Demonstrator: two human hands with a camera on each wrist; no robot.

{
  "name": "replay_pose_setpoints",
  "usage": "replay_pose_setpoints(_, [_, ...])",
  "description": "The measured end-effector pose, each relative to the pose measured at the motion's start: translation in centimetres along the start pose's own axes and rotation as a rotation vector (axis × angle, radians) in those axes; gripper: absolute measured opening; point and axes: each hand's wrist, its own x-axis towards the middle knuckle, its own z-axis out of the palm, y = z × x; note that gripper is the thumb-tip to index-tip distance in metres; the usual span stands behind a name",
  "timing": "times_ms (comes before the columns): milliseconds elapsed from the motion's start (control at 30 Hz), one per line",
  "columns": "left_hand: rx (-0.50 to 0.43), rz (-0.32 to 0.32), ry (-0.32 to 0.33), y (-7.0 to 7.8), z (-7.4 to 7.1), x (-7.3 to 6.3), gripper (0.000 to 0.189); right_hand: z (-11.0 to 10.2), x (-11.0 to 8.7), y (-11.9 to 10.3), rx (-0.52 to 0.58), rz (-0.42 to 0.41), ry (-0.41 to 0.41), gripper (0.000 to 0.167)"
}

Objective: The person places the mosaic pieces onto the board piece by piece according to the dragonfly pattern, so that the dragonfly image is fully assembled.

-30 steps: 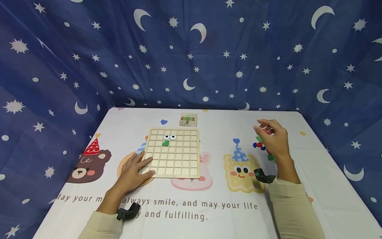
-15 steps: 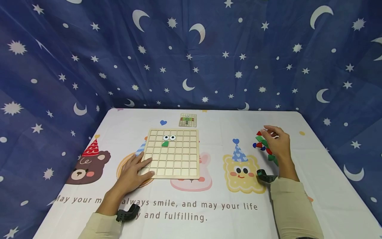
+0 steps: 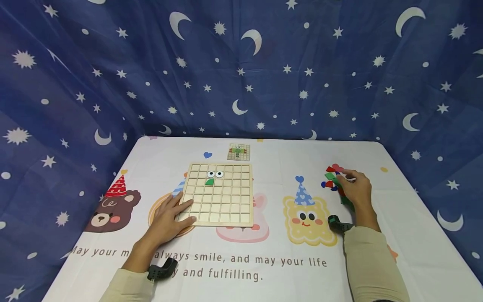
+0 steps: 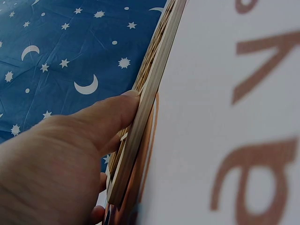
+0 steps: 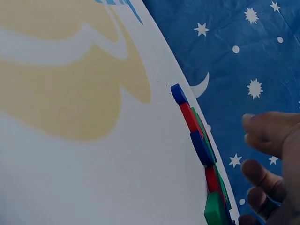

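Observation:
My left hand (image 3: 166, 220) lies over the near left corner of a wooden grid board (image 3: 222, 224), fingers spread. In the left wrist view the thumb (image 4: 112, 112) presses on the board's edge (image 4: 140, 117). Two round eye pieces (image 3: 215, 174) and a green piece (image 3: 209, 182) sit in the board's upper left cells. My right hand (image 3: 356, 188) hovers over a pile of coloured pieces, its fingers loosely bent and holding nothing visible. Red (image 3: 329, 184), green (image 3: 330, 176) and blue (image 5: 201, 147) pieces show beside it; the hand hides part of the pile.
Behind the board lies a small pattern card (image 3: 238, 152) with a coloured figure on a grid. A white printed cloth (image 3: 286, 272) covers the table, and a blue star-patterned curtain (image 3: 279, 92) hangs behind its far edge.
My right hand has come down and slightly toward me and to the right over the pile, uncovering red and green pieces at its far end. My left hand and the board stay put.

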Motion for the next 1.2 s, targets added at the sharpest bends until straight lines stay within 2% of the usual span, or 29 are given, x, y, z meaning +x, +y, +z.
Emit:
replay_pose_setpoints(200, [-0.002, -0.004, -0.001, 0.1, 0.0, 0.0, 0.061, 0.3, 0.3, 0.8, -0.099, -0.079, -0.023, 0.042])
replay_pose_setpoints(467, [0.004, 0.0, 0.002, 0.1, 0.0, 0.0, 0.061, 0.6, 0.6, 0.9, -0.216, -0.109, -0.091, 0.041])
replay_pose_setpoints(667, [0.002, 0.005, 0.002, 0.1, 0.0, 0.0, 0.062, 0.5, 0.5, 0.5, -0.245, -0.148, -0.111, 0.039])
replay_pose_setpoints(767, [0.001, 0.007, 0.004, 0.1, 0.0, 0.0, 0.061, 0.6, 0.5, 0.4, -0.257, -0.144, -0.115, 0.04])
replay_pose_setpoints(1067, [-0.004, 0.007, 0.008, 0.2, -0.1, -0.1, 0.06, 1.1, 0.8, 0.0, -0.296, -0.051, -0.13, 0.043])
replay_pose_setpoints(1200, [-0.001, 0.01, 0.011, 0.3, 0.0, -0.1, 0.061, 0.8, 0.6, -0.1, -0.245, -0.058, -0.09, 0.042])
